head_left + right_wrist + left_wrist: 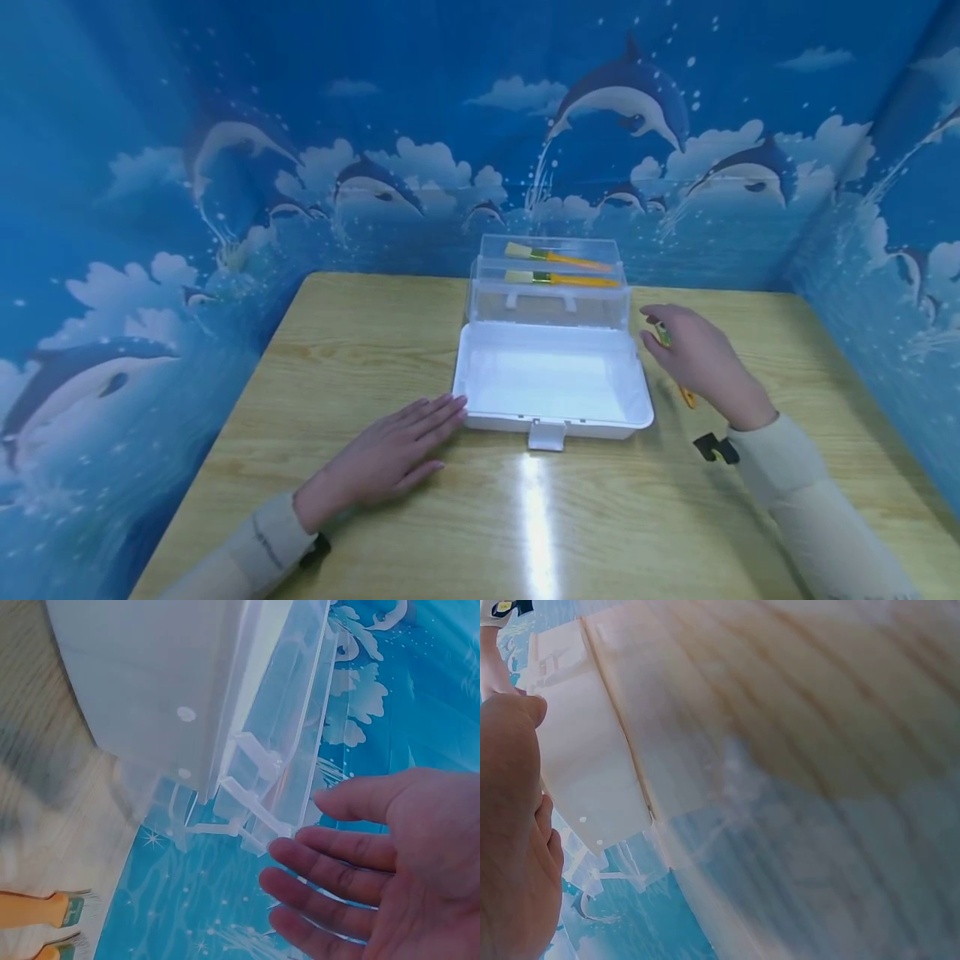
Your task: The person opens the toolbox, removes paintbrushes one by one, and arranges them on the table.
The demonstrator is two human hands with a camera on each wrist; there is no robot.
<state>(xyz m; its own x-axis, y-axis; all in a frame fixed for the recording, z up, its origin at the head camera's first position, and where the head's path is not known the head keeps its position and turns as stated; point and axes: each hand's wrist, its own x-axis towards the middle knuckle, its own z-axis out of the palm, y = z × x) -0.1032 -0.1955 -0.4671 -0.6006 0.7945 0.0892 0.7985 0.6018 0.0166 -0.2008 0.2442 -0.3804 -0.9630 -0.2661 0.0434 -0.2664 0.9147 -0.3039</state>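
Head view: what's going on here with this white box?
A person has both hands near an open white box on a wooden table. The left hand lies with its fingers at the box's front left corner. The right hand, holding nothing, is to the right of the box, above loose brushes on the table. Two more brushes lie in the box's clear upper section.

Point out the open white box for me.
In the head view, the open white box sits near the middle on the wooden table, with the left hand at its front left corner and the right hand to its right.
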